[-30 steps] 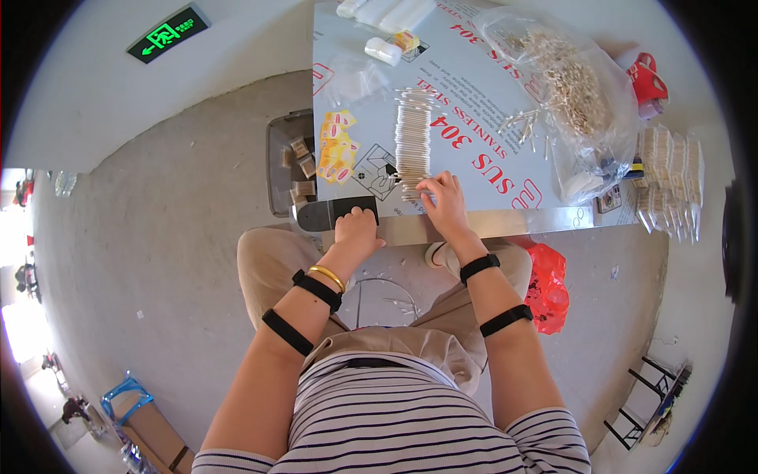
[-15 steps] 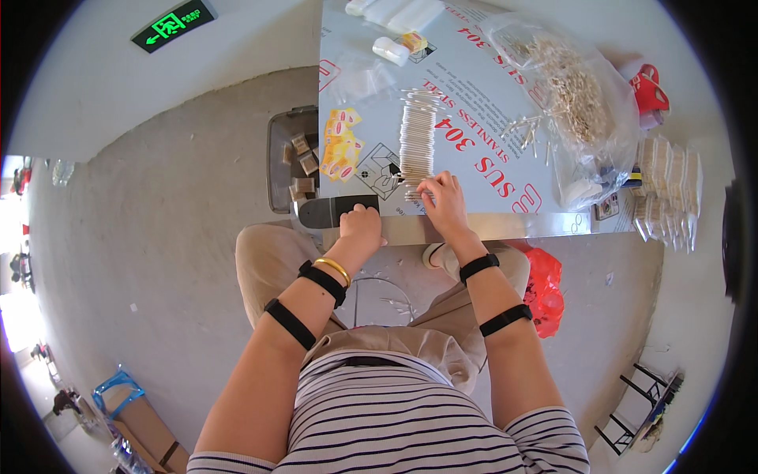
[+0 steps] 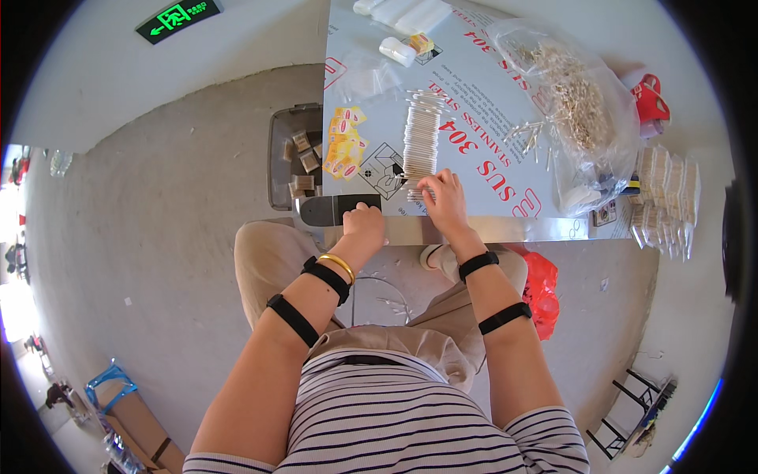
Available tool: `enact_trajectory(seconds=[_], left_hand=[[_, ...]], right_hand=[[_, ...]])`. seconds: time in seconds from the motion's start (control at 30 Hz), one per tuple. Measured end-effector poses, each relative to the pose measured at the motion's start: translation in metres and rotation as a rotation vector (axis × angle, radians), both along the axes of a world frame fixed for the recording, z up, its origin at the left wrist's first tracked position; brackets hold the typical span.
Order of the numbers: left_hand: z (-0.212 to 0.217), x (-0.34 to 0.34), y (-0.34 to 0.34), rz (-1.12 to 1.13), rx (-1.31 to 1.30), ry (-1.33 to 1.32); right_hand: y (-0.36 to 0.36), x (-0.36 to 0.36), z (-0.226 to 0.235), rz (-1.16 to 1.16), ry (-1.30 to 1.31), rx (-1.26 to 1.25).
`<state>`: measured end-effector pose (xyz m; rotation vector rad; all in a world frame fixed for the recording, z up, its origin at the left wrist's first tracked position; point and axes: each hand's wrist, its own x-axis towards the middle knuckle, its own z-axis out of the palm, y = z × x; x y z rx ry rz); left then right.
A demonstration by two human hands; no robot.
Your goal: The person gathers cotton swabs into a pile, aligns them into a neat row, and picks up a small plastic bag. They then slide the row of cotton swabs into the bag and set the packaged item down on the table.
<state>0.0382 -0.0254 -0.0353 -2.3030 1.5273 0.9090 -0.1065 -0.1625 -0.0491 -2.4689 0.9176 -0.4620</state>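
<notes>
A long row of cotton swabs (image 3: 422, 138) lies side by side on the metal-topped table. My right hand (image 3: 447, 201) is at the row's near end, fingers bent and closed, fingertips on the nearest swabs. At the table's front edge, my left hand (image 3: 365, 224) is curled closed against a black flat pad (image 3: 324, 211); whatever its fingers hold is hidden. Left of the row lie several yellow printed packets (image 3: 344, 144). A few loose cotton swabs (image 3: 530, 136) are scattered to the right, beside a large clear bag of swabs (image 3: 580, 103).
A grey bin (image 3: 283, 170) with small packed boxes stands left of the table. Clear plastic sleeves (image 3: 371, 77) and white rolled bags (image 3: 407, 14) lie at the back. Stacked swab packs (image 3: 665, 189) are at the right. A red bag (image 3: 542, 288) hangs below the table's edge.
The view has shifted slightly. Both hands stay almost in place, my right fingertips still at the near end of the swab row.
</notes>
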Motion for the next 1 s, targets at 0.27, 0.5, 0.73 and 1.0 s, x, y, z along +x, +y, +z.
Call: enact_trajectory(seconds=[0.27,0.5,0.73,1.0], left_hand=[[0.001,0.000,0.000,-0.003,-0.008,0.002],[0.003,-0.001,0.000,-0.008,-0.003,0.001],[-0.001,-0.001,0.000,-0.016,-0.007,-0.018],[0.001,-0.002,0.000,-0.010,-0.019,-0.007]], right_hand=[[-0.006,0.010,0.003,-0.005,-0.012,-0.036],[-0.006,0.007,-0.001,0.017,0.018,-0.038],[-0.005,0.019,0.004,-0.008,0.005,-0.053],[-0.009,0.018,-0.004,-0.009,0.055,-0.056]])
